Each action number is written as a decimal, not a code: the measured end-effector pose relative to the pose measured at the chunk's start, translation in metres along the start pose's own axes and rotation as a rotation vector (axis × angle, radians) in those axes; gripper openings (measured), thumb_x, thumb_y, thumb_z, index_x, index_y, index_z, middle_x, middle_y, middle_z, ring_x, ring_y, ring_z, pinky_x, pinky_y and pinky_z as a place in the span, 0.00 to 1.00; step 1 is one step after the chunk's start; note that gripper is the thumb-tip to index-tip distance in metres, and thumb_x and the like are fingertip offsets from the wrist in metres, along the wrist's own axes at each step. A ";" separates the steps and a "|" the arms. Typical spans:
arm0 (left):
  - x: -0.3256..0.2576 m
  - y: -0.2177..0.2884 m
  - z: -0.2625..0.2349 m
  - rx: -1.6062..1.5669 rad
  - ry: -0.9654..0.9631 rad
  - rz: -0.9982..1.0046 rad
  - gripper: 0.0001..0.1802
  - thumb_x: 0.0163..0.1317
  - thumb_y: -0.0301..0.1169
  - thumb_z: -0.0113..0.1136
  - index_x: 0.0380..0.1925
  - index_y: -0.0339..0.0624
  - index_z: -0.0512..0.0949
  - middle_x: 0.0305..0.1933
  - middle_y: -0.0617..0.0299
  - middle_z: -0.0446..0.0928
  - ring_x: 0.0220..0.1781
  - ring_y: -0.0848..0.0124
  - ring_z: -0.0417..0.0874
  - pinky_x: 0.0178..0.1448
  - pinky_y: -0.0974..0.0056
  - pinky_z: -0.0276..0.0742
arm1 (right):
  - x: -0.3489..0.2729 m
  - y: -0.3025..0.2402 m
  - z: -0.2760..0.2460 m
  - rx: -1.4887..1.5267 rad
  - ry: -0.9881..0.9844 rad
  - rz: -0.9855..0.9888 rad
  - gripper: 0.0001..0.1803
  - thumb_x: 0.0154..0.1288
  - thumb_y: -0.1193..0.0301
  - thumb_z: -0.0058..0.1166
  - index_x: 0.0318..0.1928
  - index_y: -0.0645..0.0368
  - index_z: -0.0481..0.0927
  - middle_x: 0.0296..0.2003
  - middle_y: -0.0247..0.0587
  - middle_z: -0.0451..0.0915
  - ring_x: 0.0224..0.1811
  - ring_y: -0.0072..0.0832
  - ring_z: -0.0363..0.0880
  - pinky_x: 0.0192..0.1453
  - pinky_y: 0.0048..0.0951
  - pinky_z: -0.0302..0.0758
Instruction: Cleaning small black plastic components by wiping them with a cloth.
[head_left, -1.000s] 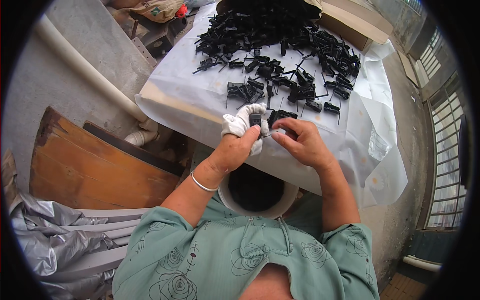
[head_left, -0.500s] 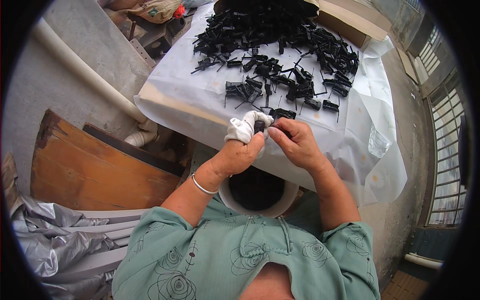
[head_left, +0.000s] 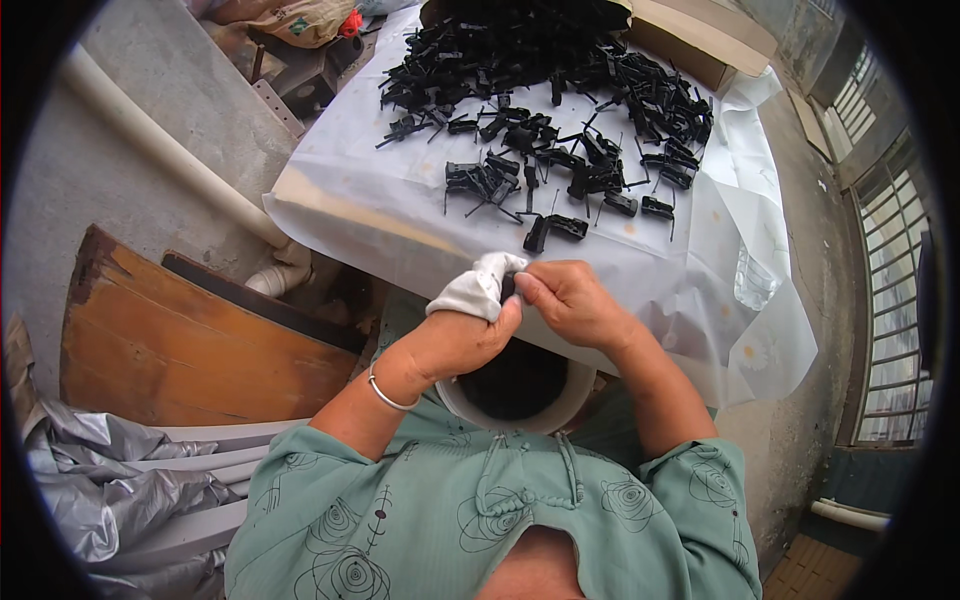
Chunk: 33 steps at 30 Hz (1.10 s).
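Note:
My left hand [head_left: 462, 340], its fingers wrapped in white cloth [head_left: 474, 290], grips a small black plastic part [head_left: 508, 287]. Just right of it, my right hand [head_left: 580, 302] has its thumb and bent forefinger pinched against the same part; the fingers hide most of it. Both hands are in front of the table's near edge, above a pale bucket [head_left: 578, 395] with dark contents. Beyond them, several black plastic parts with thin stems [head_left: 555, 230] lie on the table, and a large heap of similar parts [head_left: 540, 60] is farther back.
A white plastic sheet [head_left: 350, 200] covers the table and hangs over its edges. Behind the heap on the right lies an open cardboard box [head_left: 690, 45]. A brown wooden board [head_left: 190, 340] and a pale pipe [head_left: 170, 150] are on the left; a barred window [head_left: 890, 300] is on the right.
Both hands have drawn slightly back toward me and down, away from the loose parts. My right hand has closed in on the part in my left hand.

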<state>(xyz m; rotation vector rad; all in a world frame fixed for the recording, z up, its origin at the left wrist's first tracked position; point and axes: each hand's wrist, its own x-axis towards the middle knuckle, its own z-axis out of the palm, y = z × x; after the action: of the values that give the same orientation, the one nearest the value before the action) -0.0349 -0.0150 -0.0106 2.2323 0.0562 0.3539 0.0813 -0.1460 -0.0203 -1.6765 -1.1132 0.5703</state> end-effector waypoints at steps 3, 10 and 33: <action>0.000 -0.007 -0.009 0.238 -0.037 0.149 0.18 0.57 0.28 0.51 0.49 0.35 0.69 0.44 0.50 0.74 0.45 0.56 0.75 0.51 0.60 0.71 | 0.009 0.013 -0.012 -0.419 0.222 -0.278 0.05 0.62 0.74 0.46 0.31 0.61 0.74 0.21 0.43 0.73 0.20 0.39 0.71 0.26 0.34 0.68; 0.008 -0.021 -0.007 0.155 0.068 0.106 0.17 0.57 0.21 0.52 0.48 0.38 0.73 0.47 0.51 0.74 0.44 0.58 0.76 0.50 0.62 0.72 | 0.021 0.024 -0.014 -0.885 0.141 -0.143 0.13 0.54 0.76 0.44 0.42 0.53 0.72 0.26 0.43 0.76 0.28 0.40 0.78 0.31 0.38 0.75; 0.078 -0.029 0.010 0.581 -0.116 0.413 0.13 0.53 0.26 0.55 0.40 0.42 0.76 0.39 0.55 0.77 0.42 0.57 0.77 0.44 0.61 0.75 | -0.005 0.020 -0.034 -0.351 0.359 -0.249 0.07 0.50 0.80 0.49 0.33 0.63 0.73 0.24 0.45 0.74 0.22 0.37 0.72 0.27 0.32 0.70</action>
<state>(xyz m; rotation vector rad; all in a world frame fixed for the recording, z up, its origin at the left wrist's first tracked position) 0.0450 0.0086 -0.0207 2.8360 -0.4193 0.4724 0.1136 -0.1681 -0.0262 -1.8085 -1.1745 -0.0921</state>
